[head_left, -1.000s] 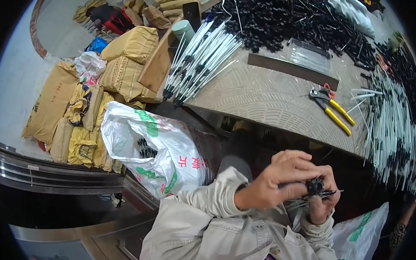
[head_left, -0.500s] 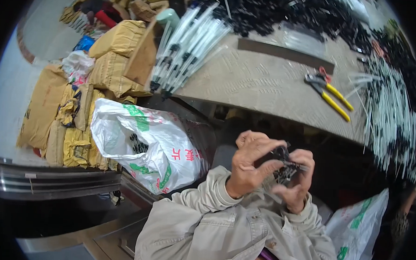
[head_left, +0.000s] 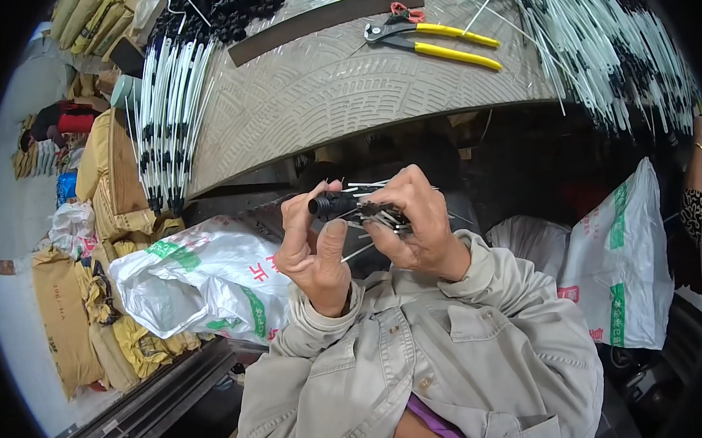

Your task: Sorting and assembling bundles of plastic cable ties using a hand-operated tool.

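Black, with a ringed, hollow end and thin pale rods (head_left: 366, 186) jutting out, the bundle (head_left: 347, 206) sat in the grip of the right hand (head_left: 419, 228); the left hand (head_left: 309, 256) curved around that end, whether gripping I could not tell.

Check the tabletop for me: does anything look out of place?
A few thin white plastic rods lie scattered near the yellow-handled metal pliers, apart from the large heap of white-and-black rods at right, so they look like strays.

Black pieces (head_left: 337, 203), grey arc-patterned tabletop (head_left: 317, 100), yellow-handled pliers (head_left: 456, 56), white green-banded sack (head_left: 637, 263), beige shirt (head_left: 458, 357)
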A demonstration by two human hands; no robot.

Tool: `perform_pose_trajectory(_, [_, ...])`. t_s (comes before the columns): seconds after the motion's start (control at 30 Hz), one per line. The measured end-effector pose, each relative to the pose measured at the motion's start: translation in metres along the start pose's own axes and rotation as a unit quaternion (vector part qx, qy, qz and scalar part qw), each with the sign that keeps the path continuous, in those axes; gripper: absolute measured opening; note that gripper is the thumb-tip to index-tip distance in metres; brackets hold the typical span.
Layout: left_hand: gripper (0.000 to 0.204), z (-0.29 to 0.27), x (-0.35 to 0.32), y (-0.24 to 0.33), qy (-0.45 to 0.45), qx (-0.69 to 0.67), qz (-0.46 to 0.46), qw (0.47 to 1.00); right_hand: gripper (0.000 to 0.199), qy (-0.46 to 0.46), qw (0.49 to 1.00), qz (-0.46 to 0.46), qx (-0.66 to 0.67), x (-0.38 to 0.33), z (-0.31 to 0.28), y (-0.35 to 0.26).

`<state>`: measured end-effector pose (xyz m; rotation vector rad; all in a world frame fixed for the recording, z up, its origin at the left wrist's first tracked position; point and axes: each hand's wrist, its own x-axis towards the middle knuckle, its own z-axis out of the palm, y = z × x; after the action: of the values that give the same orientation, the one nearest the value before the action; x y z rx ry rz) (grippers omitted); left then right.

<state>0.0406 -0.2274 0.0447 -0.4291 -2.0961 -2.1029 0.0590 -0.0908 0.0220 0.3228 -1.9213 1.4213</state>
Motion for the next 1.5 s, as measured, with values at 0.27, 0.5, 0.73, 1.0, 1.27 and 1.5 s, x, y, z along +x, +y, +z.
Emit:
perform_pose_trajectory(0.27, [0.033,0.006,-0.003,0.006,0.042,-0.052,-0.029,0.997,0.022,-0.036,0.997,0.01,0.063,0.001,-0.005,0.005])
perform_pose_trajectory(0.5, [0.035,0.007,0.003,0.007,0.002,-0.045,-0.005,0.999,0.02,-0.199,0.943,0.145,0.222,0.026,-0.024,0.018])
perform_pose_trajectory(0.73, [0.037,0.003,0.005,0.005,-0.028,0.0,0.001,1.0,0.036,-0.201,0.848,0.279,0.405,0.024,-0.02,0.022])
perform_pose_trajectory(1.0, [0.037,-0.001,0.005,0.01,-0.059,0.042,0.008,0.997,0.027,-0.229,0.848,0.192,0.437,0.029,-0.02,0.027])
perform_pose_trajectory(1.27, [0.043,-0.002,0.007,0.011,-0.091,0.064,0.014,0.994,0.033,-0.227,0.832,0.247,0.442,0.032,-0.024,0.018])
perform_pose_trajectory(1.5, [0.041,0.015,-0.005,0.01,0.031,-0.013,-0.05,0.998,0.046,-0.162,0.879,0.272,0.356,0.018,-0.022,0.003])
